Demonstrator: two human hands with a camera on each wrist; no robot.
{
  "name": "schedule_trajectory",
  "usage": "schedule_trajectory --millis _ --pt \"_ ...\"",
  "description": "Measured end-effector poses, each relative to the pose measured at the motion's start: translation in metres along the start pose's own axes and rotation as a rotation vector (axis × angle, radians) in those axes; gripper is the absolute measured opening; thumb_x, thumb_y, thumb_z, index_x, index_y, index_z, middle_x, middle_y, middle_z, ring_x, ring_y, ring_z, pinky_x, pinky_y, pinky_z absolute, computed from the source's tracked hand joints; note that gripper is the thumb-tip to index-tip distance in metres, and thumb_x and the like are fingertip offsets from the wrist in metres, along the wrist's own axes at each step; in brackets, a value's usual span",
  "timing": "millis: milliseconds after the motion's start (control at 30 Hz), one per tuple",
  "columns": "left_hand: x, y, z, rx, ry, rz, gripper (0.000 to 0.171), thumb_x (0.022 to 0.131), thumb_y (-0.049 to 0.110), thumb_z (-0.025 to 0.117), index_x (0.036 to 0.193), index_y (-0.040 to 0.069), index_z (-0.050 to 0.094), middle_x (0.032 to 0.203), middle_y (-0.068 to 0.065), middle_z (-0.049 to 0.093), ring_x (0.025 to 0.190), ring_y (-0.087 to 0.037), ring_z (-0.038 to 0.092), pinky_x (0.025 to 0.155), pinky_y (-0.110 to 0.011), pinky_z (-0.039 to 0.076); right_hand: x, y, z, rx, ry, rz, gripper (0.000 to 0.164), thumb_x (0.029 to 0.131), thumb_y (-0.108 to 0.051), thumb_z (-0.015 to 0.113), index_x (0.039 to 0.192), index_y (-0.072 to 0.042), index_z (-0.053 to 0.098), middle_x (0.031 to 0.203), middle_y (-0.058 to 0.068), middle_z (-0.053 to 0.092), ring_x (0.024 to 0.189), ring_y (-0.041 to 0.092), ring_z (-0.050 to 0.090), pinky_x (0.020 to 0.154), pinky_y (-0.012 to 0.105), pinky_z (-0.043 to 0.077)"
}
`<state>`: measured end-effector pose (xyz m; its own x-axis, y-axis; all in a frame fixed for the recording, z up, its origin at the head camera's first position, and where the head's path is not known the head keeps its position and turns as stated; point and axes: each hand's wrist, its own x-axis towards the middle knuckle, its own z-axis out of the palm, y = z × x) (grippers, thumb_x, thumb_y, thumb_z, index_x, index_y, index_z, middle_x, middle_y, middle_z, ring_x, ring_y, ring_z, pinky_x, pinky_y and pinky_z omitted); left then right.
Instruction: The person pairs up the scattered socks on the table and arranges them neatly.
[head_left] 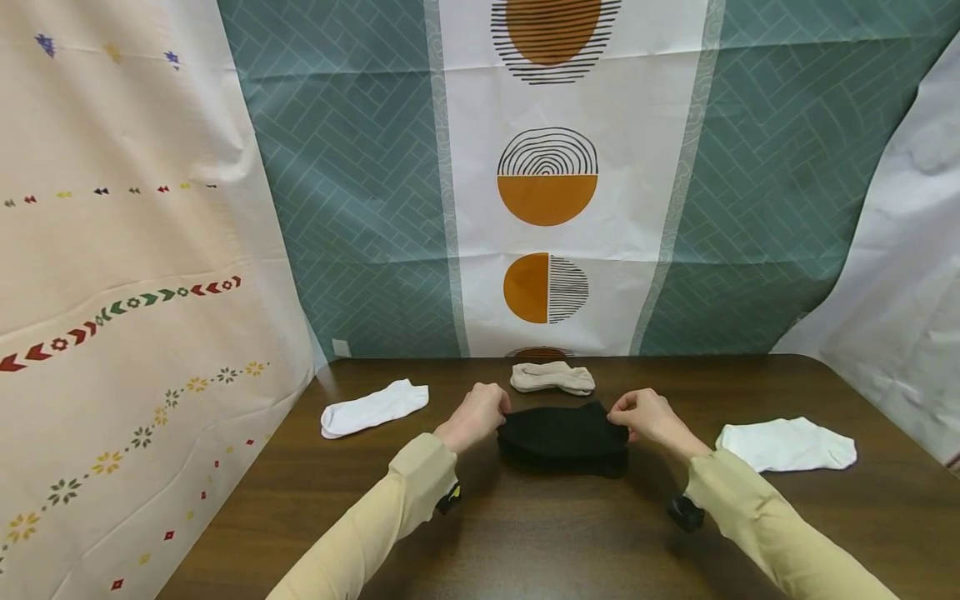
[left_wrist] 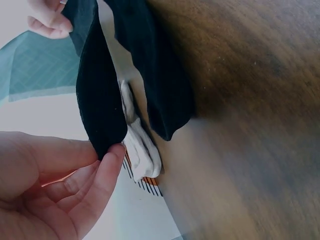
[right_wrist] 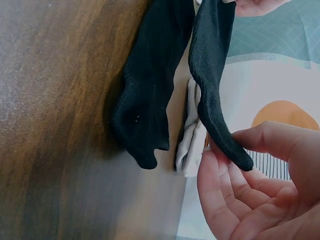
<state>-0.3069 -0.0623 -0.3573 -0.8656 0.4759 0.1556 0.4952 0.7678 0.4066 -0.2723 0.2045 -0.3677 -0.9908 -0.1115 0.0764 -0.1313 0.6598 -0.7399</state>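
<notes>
Between my two hands a black sock is stretched out sideways, raised over the table. My left hand pinches its left end between thumb and fingers, as the left wrist view shows up close. At the other end my right hand pinches the sock, and a short tip pokes out past the fingers. Just below, on the near side, a second black sock lies flat on the wood, partly covered by the held one in the head view.
Behind the black socks lies a beige pair of socks, bunched together. A white sock lies at the left and another white sock at the right of the brown table. Patterned cloths hang beyond the table's back edge.
</notes>
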Motion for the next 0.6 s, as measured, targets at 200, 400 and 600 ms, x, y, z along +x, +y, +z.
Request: schedule_trajectory --millis 200,400,600 --pt "-0.0018 0.0003 0.0027 -0.009 -0.002 0.003 0.012 0.074 -0.010 0.063 0.079 0.001 0.067 0.077 -0.007 0.063 0.068 -0.016 0.057 0.060 -0.028 0.046 -0.0012 0.0022 0.0018 0.004 0.001 0.015 0.011 0.082 -0.006 0.061 0.082 0.005 0.063 0.073 0.006 0.058 0.056 0.025 0.058 0.056 0.037 0.049" --pt "-0.0015 0.0003 0.0046 0.019 0.013 0.019 0.012 0.073 -0.009 0.064 0.079 0.001 0.067 0.077 -0.006 0.063 0.068 -0.016 0.058 0.060 -0.028 0.046 -0.0018 0.0027 0.0034 0.028 0.002 0.021 0.010 0.081 -0.005 0.061 0.082 0.005 0.063 0.073 0.006 0.057 0.057 0.021 0.057 0.056 0.038 0.050" --pt "-0.0014 -0.0001 0.0067 0.008 0.007 0.018 0.012 0.074 -0.010 0.064 0.080 0.000 0.066 0.076 -0.006 0.062 0.066 -0.014 0.057 0.059 -0.026 0.046 -0.0030 0.0035 0.0049 0.010 0.018 0.043 0.010 0.081 -0.007 0.062 0.080 0.003 0.064 0.075 0.006 0.057 0.054 0.021 0.057 0.055 0.037 0.050"
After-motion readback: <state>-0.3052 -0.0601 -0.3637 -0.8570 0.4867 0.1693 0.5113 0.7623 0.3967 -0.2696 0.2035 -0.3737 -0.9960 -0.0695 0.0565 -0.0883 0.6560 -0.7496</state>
